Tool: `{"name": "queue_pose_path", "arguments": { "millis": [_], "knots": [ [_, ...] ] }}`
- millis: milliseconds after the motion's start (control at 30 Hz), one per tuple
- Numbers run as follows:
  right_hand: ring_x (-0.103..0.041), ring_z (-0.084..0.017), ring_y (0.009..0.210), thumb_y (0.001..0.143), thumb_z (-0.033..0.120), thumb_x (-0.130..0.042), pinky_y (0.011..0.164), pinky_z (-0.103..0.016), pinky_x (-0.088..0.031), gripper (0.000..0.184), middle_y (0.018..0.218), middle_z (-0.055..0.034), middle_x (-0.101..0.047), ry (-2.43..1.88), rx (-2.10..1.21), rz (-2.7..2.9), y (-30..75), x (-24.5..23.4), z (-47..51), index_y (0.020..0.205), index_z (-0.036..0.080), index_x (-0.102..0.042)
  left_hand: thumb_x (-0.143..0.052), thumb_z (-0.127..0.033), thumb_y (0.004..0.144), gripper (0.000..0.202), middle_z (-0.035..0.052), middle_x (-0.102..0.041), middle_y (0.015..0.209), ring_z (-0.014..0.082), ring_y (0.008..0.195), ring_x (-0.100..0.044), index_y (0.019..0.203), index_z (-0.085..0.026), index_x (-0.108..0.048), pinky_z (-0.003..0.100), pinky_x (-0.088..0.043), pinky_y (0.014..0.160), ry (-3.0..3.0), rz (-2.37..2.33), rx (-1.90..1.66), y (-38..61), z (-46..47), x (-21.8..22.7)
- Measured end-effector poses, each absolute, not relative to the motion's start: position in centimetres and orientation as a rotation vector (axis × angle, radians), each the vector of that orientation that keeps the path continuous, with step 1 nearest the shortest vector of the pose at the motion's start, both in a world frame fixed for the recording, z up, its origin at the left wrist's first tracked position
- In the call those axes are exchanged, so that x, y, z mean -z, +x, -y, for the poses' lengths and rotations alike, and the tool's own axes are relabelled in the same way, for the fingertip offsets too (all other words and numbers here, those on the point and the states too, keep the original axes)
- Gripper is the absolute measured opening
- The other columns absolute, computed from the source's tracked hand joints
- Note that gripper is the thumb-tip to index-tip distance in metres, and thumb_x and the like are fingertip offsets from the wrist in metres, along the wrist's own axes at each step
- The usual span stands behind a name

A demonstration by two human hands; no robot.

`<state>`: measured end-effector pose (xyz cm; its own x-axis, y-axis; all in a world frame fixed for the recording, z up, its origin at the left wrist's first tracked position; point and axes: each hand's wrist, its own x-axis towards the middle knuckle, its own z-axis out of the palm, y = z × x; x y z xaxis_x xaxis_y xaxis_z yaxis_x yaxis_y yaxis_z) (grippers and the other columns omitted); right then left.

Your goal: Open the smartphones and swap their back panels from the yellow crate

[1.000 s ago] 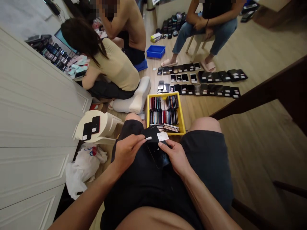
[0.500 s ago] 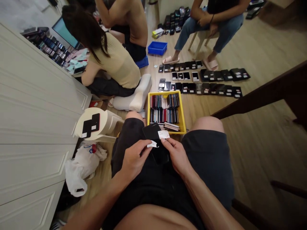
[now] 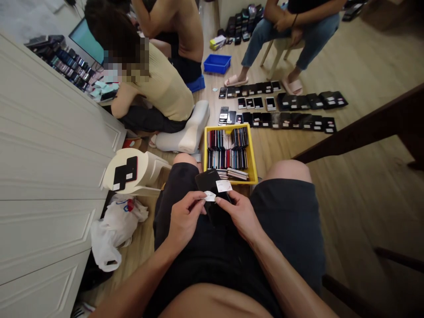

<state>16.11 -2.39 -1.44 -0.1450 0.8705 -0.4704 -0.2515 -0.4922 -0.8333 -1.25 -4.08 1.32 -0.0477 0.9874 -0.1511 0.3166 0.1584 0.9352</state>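
Between my knees a black smartphone (image 3: 217,210) is held in my right hand (image 3: 243,214), with the thumb over its face. A white label (image 3: 224,185) with faint writing sits on the phone near its right edge. My left hand (image 3: 188,216) pinches a smaller white sticker (image 3: 210,196) between thumb and fingers, over the phone's surface. The tip of my right thumb is at the sticker's right end. Whether the sticker touches the phone I cannot tell. Just beyond the phone stands a yellow bin (image 3: 253,163) packed with upright phones (image 3: 227,154).
Two labelled phones (image 3: 126,172) lie on a cream stool (image 3: 111,170) at my left, above a white plastic bag (image 3: 114,229). Rows of phones (image 3: 291,120) cover the floor ahead, near a blue bin (image 3: 217,64). Several people sit nearby. A dark wooden bar (image 3: 357,128) crosses at right.
The small sticker has turned flatter over the phone. My right thumb has moved left from the larger label to the sticker's edge. The phone has shifted slightly left.
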Motion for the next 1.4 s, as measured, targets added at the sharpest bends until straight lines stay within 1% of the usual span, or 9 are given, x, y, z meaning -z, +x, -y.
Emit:
{"name": "queue_pose_path", "arguments": {
  "millis": [233,467,700,867,967,1033,1133,1233,1400],
  "knots": [
    [-0.07,-0.027,0.095,0.077,0.043,-0.082,0.084,-0.036,-0.054,0.038,0.1,-0.0059,-0.079,-1.274,-1.739,0.749,16.2,1.6,2.4,0.106,0.018,-0.078,-0.063,-0.017,0.088,0.021,0.0015,-0.074,0.094,0.0119,0.066,-0.066,0.107,-0.022,-0.069,0.027,-0.054,0.068,1.119,-1.465,-1.007,-1.2,3.8,-1.1],
    [-0.071,-0.026,0.092,0.078,0.041,-0.082,0.083,-0.035,-0.054,0.037,0.101,-0.0052,-0.08,-1.263,-1.736,0.733,16.4,1.6,2.5,0.107,0.018,-0.078,-0.062,-0.023,0.093,0.012,-0.0011,-0.071,0.079,0.0124,0.065,-0.065,0.103,-0.021,-0.07,0.027,-0.053,0.07,1.147,-1.463,-1.037,-1.2,3.5,-1.8],
    [-0.07,-0.024,0.088,0.078,0.04,-0.082,0.08,-0.033,-0.054,0.036,0.097,-0.0044,-0.08,-1.239,-1.74,0.716,16.4,1.3,2.4,0.107,0.019,-0.078,-0.068,-0.028,0.094,0.009,-0.0015,-0.07,0.077,0.0113,0.068,-0.065,0.096,-0.02,-0.072,0.025,-0.053,0.073,1.172,-1.447,-1.122,-1.2,2.9,-2.9],
    [-0.07,-0.025,0.089,0.077,0.04,-0.083,0.082,-0.034,-0.054,0.035,0.093,-0.0039,-0.079,-1.227,-1.723,0.7,16.4,1.4,2.4,0.104,0.018,-0.079,-0.078,-0.026,0.085,0.008,0.0007,-0.062,0.096,0.0112,0.08,-0.064,0.085,-0.018,-0.074,0.024,-0.058,0.073,1.092,-1.372,-1.202,-1.1,1.9,-3.3],
    [-0.07,-0.025,0.087,0.076,0.041,-0.083,0.079,-0.034,-0.054,0.035,0.092,-0.0037,-0.079,-1.217,-1.742,0.668,16.3,1.4,2.3,0.102,0.018,-0.079,-0.078,-0.028,0.083,0.015,0.0049,-0.066,0.107,0.0178,0.092,-0.071,0.084,-0.015,-0.071,0.032,-0.062,0.082,0.96,-1.281,-1.234,-0.4,0.8,-4.3],
    [-0.07,-0.025,0.085,0.075,0.042,-0.084,0.078,-0.034,-0.053,0.037,0.094,-0.0044,-0.079,-1.222,-1.738,0.67,16.3,1.3,2.3,0.102,0.018,-0.079,-0.075,-0.031,0.087,0.018,0.0051,-0.071,0.097,0.0191,0.082,-0.074,0.088,-0.015,-0.067,0.035,-0.064,0.077,0.895,-1.22,-1.218,0.3,-0.1,-5.1],
    [-0.069,-0.025,0.088,0.077,0.043,-0.082,0.079,-0.033,-0.052,0.039,0.097,-0.0054,-0.079,-1.228,-1.697,0.72,16.5,1.3,2.3,0.105,0.017,-0.078,-0.071,-0.033,0.089,0.019,0.0001,-0.07,0.075,0.016,0.061,-0.07,0.095,-0.017,-0.062,0.029,-0.06,0.059,0.932,-1.189,-1.172,1.2,-1.1,-5.9],
    [-0.067,-0.023,0.088,0.083,0.045,-0.076,0.08,-0.032,-0.049,0.034,0.097,-0.0041,-0.078,-1.234,-1.628,0.791,16.7,1.5,2.3,0.102,0.017,-0.079,-0.069,-0.03,0.089,0.017,-0.0016,-0.067,0.064,0.0127,0.051,-0.063,0.097,-0.016,-0.067,0.023,-0.054,0.052,1.053,-1.218,-1.006,1.6,-1.1,-5.9],
    [-0.058,-0.018,0.071,0.084,0.042,-0.072,0.066,-0.028,-0.044,0.027,0.075,-0.0007,-0.07,-1.291,-1.559,0.789,16.6,2.4,2.3,0.084,0.015,-0.075,-0.066,-0.028,0.088,0.014,-0.0041,-0.058,0.052,0.0096,0.043,-0.052,0.085,-0.015,-0.071,0.02,-0.044,0.046,1.174,-1.323,-0.659,2.5,1.0,-5.0]
  ]
}}
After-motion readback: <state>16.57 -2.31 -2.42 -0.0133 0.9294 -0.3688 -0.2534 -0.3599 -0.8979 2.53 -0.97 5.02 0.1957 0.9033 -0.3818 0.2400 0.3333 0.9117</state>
